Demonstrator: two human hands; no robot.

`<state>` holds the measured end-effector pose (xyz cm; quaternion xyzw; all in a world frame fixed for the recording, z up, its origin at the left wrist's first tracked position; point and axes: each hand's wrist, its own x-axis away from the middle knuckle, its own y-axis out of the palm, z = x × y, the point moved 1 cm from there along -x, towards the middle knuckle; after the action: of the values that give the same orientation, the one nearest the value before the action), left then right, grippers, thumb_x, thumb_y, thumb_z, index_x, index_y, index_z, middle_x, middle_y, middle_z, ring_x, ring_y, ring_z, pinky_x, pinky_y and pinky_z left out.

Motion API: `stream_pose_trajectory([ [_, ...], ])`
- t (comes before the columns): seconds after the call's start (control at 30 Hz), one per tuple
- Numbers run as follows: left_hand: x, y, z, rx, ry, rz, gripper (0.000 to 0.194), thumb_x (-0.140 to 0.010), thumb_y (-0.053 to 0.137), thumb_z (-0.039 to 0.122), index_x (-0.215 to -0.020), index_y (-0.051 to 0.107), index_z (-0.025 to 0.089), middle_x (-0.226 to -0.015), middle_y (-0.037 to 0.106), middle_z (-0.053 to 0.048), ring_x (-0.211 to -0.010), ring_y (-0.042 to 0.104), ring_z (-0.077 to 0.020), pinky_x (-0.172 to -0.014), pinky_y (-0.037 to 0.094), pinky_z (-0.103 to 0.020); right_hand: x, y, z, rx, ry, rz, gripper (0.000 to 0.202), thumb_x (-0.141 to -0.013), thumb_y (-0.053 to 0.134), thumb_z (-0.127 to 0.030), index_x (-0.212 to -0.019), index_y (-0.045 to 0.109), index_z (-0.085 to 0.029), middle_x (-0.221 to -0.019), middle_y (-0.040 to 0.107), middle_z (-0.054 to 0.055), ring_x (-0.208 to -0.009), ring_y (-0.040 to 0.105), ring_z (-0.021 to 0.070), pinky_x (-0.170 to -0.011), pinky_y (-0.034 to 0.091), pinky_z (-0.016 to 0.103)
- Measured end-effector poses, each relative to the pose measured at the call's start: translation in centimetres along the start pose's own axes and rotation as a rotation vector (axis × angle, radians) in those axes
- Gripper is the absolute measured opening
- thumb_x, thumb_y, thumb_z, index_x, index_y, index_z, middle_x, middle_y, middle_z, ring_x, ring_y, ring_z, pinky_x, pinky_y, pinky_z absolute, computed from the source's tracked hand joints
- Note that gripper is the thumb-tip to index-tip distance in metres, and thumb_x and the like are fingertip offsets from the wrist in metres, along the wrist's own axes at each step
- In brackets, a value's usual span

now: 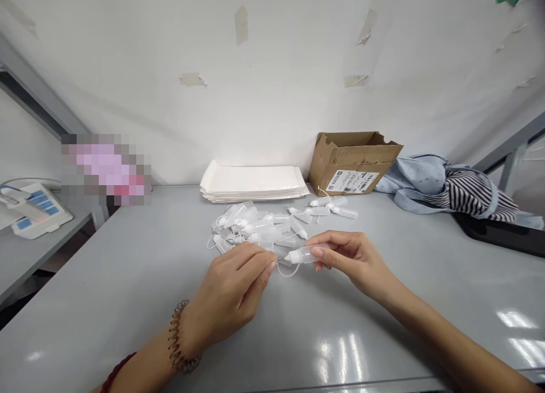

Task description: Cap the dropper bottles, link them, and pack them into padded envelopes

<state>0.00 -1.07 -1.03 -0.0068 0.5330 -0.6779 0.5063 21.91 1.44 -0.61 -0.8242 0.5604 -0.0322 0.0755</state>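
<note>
A translucent white bottle (305, 255) with a narrow tip and a looped strap lies sideways between my hands, above the grey table. My right hand (353, 259) holds its body between thumb and fingers. Fingertips of my left hand (242, 282) are pinched together at the tip end of the bottle, by the strap; what they grip is too small to make out. Just beyond my hands is a pile of similar bottles (259, 225), with a few more (330, 207) spread to its right.
White padded envelopes (255, 180) are stacked against the wall. An open cardboard box (353, 166) stands right of them, beside a light blue cloth bag (417, 177) and a striped cloth (481, 194) on a black tray (502, 234). A blue-and-white device (40, 211) sits far left.
</note>
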Motion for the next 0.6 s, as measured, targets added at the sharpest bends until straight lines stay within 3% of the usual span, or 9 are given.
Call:
stream_pose_trajectory([
  [0.6, 0.22, 0.83, -0.27, -0.003, 0.061, -0.018, 0.017, -0.087, 0.044, 0.006, -0.091, 0.058, 0.015, -0.076, 0.063, -0.005, -0.069, 0.052, -0.0152, -0.063, 0.044, -0.028, -0.05, 0.48, 0.71, 0.006, 0.036, -0.019, 0.024, -0.081, 0.062, -0.041, -0.087, 0.071, -0.02, -0.061, 0.061, 0.0, -0.06, 0.053, 0.0122, -0.061, 0.041, 0.026],
])
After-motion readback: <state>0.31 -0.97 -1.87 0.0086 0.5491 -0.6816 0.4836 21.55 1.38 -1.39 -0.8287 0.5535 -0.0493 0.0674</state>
